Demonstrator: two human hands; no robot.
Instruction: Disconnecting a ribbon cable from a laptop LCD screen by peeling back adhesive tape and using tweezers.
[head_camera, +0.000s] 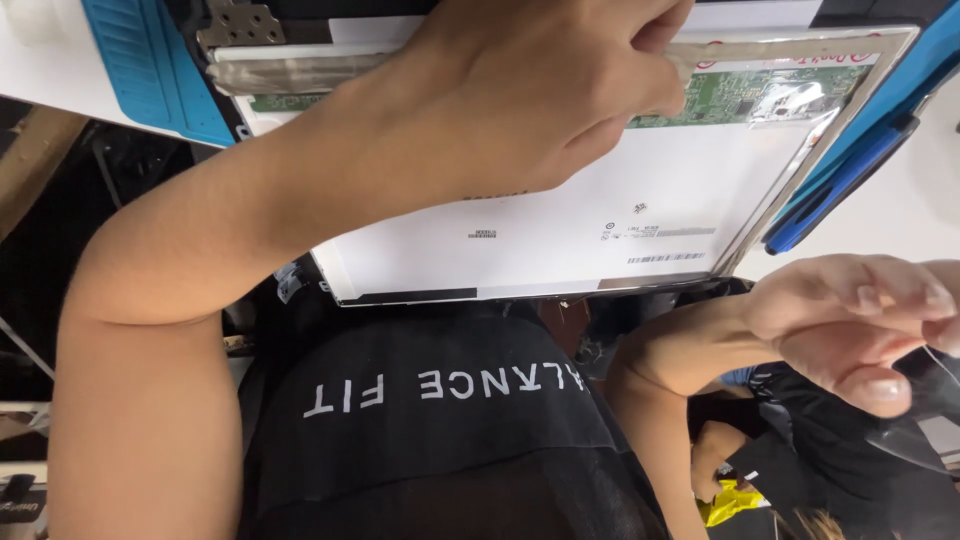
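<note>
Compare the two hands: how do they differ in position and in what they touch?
The left hand lies curled on the white panel, fingers at its tape strip; the right hand is off the panel, beside its corner. The left shows its back; the right shows pinched fingertips, perhaps on a thin wire. Both are bare.

A white rectangular screen panel (barcode labels near its lower edge) lies face-down.

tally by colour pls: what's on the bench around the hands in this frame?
White: 1, the flat display panel, under the left hand
Green: 1, the circuit strip along the panel's edge
Blue: 2, the ridged mat and a blue tool beside the panel
Grey: 1, the metal hinge bracket
Total: 5
The right hand is off the panel.
</note>
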